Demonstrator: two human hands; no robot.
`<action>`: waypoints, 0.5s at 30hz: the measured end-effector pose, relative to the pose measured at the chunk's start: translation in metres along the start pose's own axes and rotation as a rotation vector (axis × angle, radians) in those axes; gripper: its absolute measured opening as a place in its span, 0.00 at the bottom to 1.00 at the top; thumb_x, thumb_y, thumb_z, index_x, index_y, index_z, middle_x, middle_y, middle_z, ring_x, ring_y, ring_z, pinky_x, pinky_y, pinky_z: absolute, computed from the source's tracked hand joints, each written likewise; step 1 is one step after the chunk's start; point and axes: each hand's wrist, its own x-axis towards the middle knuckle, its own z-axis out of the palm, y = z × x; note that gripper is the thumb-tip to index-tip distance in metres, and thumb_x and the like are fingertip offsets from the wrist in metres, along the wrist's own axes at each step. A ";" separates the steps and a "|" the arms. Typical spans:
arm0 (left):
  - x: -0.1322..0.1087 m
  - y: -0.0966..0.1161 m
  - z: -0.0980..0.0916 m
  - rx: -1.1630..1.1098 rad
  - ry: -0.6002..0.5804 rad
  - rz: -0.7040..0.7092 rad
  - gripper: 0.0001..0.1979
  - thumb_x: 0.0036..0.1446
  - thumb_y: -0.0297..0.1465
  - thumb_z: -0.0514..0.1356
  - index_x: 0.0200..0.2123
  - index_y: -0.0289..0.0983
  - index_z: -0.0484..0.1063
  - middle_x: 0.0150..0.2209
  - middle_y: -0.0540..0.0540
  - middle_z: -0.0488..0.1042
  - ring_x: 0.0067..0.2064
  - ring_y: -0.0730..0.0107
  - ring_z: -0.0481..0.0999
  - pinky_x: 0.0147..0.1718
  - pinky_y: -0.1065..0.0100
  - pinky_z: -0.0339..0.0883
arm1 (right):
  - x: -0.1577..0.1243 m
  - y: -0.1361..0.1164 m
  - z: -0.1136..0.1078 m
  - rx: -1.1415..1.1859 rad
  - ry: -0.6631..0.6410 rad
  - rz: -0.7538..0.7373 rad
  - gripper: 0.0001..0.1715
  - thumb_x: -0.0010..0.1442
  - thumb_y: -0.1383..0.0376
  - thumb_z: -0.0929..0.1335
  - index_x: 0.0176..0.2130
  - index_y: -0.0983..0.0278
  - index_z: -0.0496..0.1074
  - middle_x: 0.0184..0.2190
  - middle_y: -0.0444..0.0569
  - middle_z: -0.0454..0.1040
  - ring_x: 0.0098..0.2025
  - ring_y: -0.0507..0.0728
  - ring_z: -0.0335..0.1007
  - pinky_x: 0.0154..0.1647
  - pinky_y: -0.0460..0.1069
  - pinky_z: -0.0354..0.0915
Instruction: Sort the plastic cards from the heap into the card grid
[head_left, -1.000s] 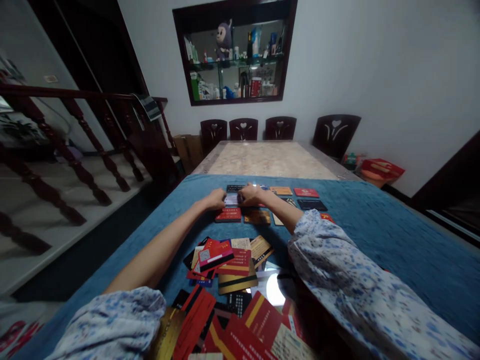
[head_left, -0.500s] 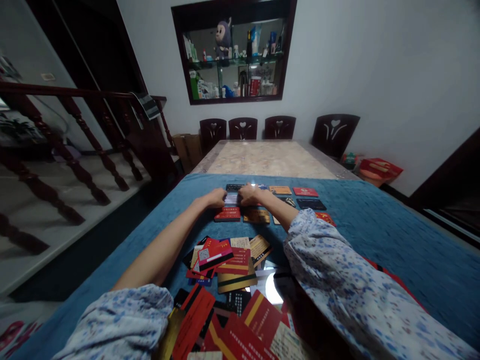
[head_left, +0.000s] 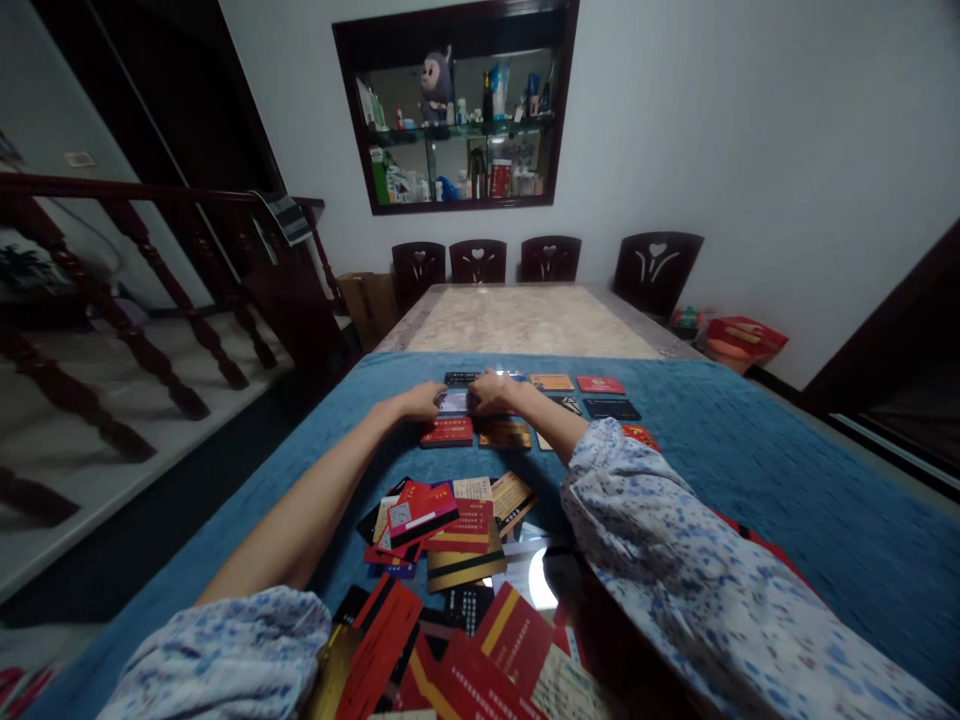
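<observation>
A pale card [head_left: 454,402] between left hand [head_left: 421,401] and right hand [head_left: 491,392], both pinching its ends.

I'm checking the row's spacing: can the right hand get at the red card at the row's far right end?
Probably yes. The right hand rests beside the same row as the red card; only a flat orange card lies between them, nothing upright.

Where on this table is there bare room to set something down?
Free: the blue cloth right of the card rows; the cloth strip left of the left forearm; the marble tabletop beyond the cloth, up to the chairs. Crowded: the card rows under the left hand and right hand, and the card heap near the body.
</observation>
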 end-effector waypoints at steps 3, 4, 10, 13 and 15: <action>-0.003 0.001 0.000 -0.005 0.028 -0.001 0.30 0.43 0.18 0.56 0.52 0.34 0.72 0.47 0.43 0.78 0.48 0.63 0.76 0.44 0.73 0.68 | -0.004 0.001 -0.004 0.008 0.008 -0.017 0.24 0.54 0.58 0.70 0.50 0.64 0.76 0.53 0.59 0.74 0.56 0.68 0.67 0.49 0.56 0.68; -0.004 0.001 0.000 -0.005 0.039 -0.004 0.30 0.43 0.18 0.56 0.54 0.34 0.71 0.48 0.42 0.77 0.49 0.62 0.76 0.45 0.72 0.68 | -0.006 0.002 -0.006 0.012 0.014 -0.023 0.25 0.54 0.57 0.70 0.50 0.64 0.76 0.54 0.59 0.74 0.56 0.68 0.66 0.49 0.56 0.68; -0.008 0.000 0.001 0.004 0.110 -0.059 0.27 0.46 0.19 0.57 0.53 0.32 0.71 0.50 0.38 0.75 0.50 0.59 0.75 0.48 0.69 0.68 | -0.024 0.012 -0.015 0.014 0.112 -0.054 0.22 0.58 0.59 0.68 0.52 0.61 0.75 0.54 0.57 0.74 0.58 0.68 0.63 0.50 0.56 0.65; -0.010 -0.001 0.001 0.005 0.148 -0.069 0.28 0.47 0.19 0.57 0.54 0.30 0.69 0.52 0.36 0.72 0.52 0.59 0.74 0.51 0.69 0.66 | -0.036 0.018 -0.020 0.008 0.142 -0.053 0.21 0.59 0.61 0.68 0.52 0.60 0.75 0.52 0.55 0.75 0.57 0.66 0.64 0.47 0.54 0.64; -0.013 -0.002 0.001 0.014 0.199 -0.064 0.27 0.47 0.20 0.57 0.54 0.31 0.70 0.50 0.37 0.72 0.51 0.59 0.73 0.52 0.69 0.66 | -0.046 0.022 -0.024 -0.002 0.156 -0.048 0.17 0.61 0.63 0.67 0.49 0.61 0.76 0.51 0.55 0.76 0.55 0.64 0.65 0.45 0.52 0.63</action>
